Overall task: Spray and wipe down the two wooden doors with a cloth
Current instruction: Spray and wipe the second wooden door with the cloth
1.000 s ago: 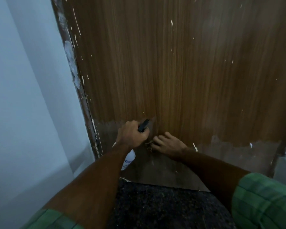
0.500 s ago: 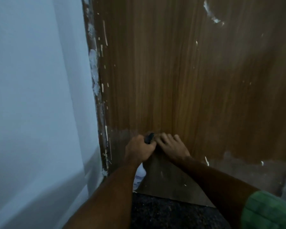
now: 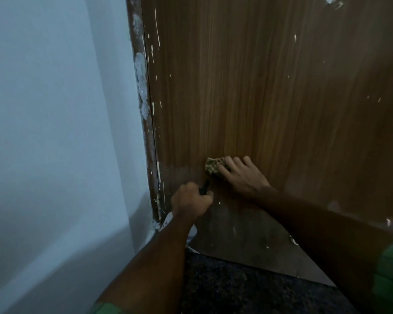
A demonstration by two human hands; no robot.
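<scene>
- The wooden door [image 3: 247, 87] fills most of the view, its grain running top to bottom and its long axis upright. White paint flecks dot it, and a duller, greyish band crosses its lower part. Against the frame half a second ago, the door's left edge sits at much the same place in the view.
- The pale wall [image 3: 55, 132] stands to the left of the door, met by a paint-smeared frame edge [image 3: 143, 98]. A dark speckled floor [image 3: 236, 291] lies below.
- The right hand [image 3: 241, 175] lies flat on the door with fingers straight and spread, pressing the cloth against the wood. Half a second ago it sat just beside the left hand; it is now higher and further right.
- The left hand [image 3: 191, 201] is curled round the dark top of the spray bottle [image 3: 186, 230], whose white body shows under the wrist, low near the door's foot. The nozzle points up and toward the door.
- The cloth [image 3: 212, 167], a small patterned wad, peeks out at the fingertips, on the upper edge of the dull band. It was hidden in the earlier frame.
</scene>
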